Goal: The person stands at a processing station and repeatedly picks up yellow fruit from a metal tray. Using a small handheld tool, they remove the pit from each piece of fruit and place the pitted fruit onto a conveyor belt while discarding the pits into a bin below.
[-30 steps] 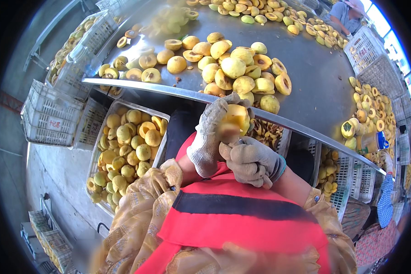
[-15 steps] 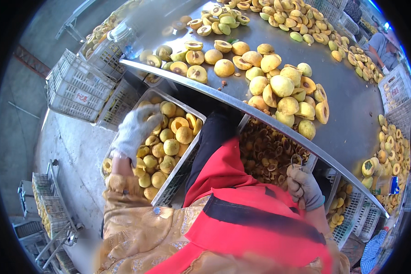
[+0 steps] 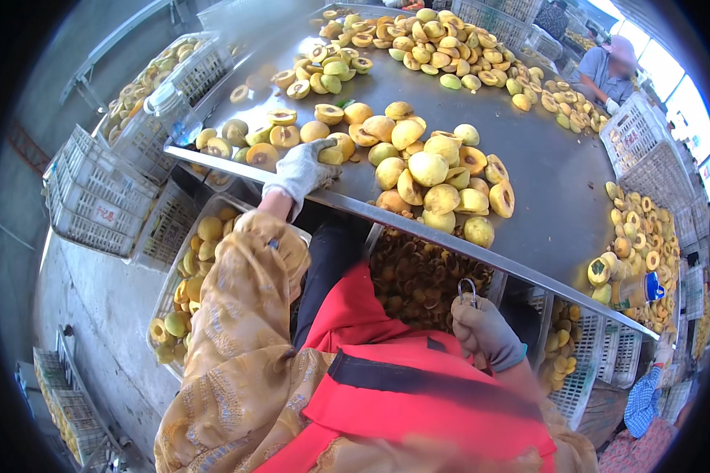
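My left hand [image 3: 301, 171], in a white knit glove with soiled fingertips, reaches over the near edge of the metal table [image 3: 521, 229]. Its fingers close round a yellow-green peach [image 3: 330, 156]; whether it is whole or a half I cannot tell. Beside it lie cut peach halves with brown pit hollows, and to the right a heap of peaches [image 3: 429, 169]. My right hand [image 3: 481, 327], gloved in greyish white, stays low in front of the red apron [image 3: 418, 374]. It is closed on the handle of a tool with a metal loop [image 3: 467, 290] sticking up.
Left of my legs stands a crate of peaches [image 3: 166, 303]. Below the table edge is a bin of brown pits and scraps [image 3: 418, 272]. White plastic crates [image 3: 95, 197] are stacked at left. A co-worker [image 3: 607, 75] is at the far right, and more peaches line the table's far side.
My left hand has moved from the peach crate up and right onto the table edge and taken hold of a peach. The right hand still holds the loop tool. The view has shifted.
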